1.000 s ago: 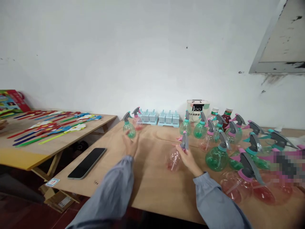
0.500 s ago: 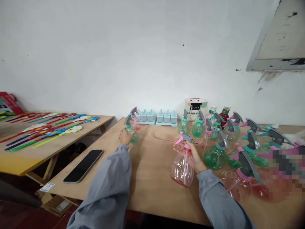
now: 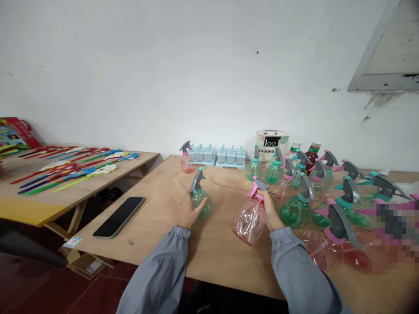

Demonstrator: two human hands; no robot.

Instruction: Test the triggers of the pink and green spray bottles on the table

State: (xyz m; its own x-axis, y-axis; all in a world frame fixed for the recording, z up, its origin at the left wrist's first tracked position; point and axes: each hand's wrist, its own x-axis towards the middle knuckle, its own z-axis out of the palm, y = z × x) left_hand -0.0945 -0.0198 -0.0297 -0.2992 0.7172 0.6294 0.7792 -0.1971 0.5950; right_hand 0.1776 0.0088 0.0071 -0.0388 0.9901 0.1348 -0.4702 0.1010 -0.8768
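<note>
Right hand [image 3: 271,210] closed around the neck of a tilted pink spray bottle [image 3: 248,222] over the plywood table [image 3: 212,253]; left hand [image 3: 190,212] open, palm against an upright green spray bottle [image 3: 201,205] at table centre. Both bottles look empty, light, thin-walled and smooth, so the stiff neck under the trigger head is judged the surest hold.

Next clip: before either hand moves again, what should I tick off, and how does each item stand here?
1. Right hand grip on pink spray bottle: ok, closed round its neck.
2. Left hand grip on green spray bottle: cannot tell; palm touches its side.
3. Upright green spray bottle: ok.
4. Upright pink spray bottle: not ok, tilted.
5. Clearance from phone: ok, apart from both hands.
6. Room beside pink spray bottle: not ok, other bottles crowd its right.
</note>
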